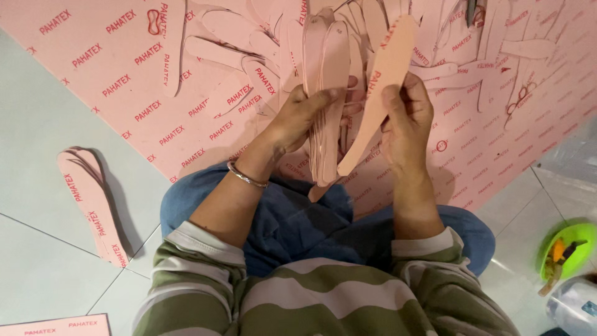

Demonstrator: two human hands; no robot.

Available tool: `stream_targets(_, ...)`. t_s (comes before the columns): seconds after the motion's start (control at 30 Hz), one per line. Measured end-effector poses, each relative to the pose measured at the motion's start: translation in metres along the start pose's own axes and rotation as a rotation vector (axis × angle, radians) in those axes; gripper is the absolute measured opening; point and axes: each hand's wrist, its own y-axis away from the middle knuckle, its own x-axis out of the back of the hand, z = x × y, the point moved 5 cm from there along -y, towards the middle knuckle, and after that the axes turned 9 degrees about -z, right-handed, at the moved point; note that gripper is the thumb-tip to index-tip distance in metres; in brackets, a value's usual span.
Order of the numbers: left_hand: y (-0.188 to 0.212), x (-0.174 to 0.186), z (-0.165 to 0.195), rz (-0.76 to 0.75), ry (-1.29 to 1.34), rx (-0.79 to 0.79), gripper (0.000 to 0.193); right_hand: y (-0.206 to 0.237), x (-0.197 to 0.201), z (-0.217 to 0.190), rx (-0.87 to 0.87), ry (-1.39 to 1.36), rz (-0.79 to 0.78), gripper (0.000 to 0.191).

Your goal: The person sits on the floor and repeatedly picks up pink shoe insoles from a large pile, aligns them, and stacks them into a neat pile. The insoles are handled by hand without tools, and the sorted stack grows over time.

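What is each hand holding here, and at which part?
The left hand clasps a stack of pink insole-shaped board cutouts around its middle. The right hand pinches a single pink insole cutout at its narrow waist.

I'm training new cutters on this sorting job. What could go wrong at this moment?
1. The left hand clamps a thick stack of insoles on edge; a loose grip might let them fan out and drop.
2. The right hand pinches one insole near its middle, so it may bend or crease.
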Motion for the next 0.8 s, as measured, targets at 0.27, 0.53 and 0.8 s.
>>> stream_targets(0.27, -0.002, 0.017, -0.021, 0.089, -0.024, -0.054, 0.03, 0.018, -0.043, -0.018, 0.398, 1.058, -0.088, 0.036)
stream_targets(0.53, -0.003, 0.027, -0.029, 0.093, 0.07, -0.086, 0.029, 0.017, -0.046, -0.016, 0.316, 0.911, -0.086, 0.057)
stream_targets(0.8, -0.002, 0.018, -0.02, 0.172, -0.001, -0.139, 0.03, 0.015, -0.034, 0.006, 0.079, 0.443, -0.067, 0.02)
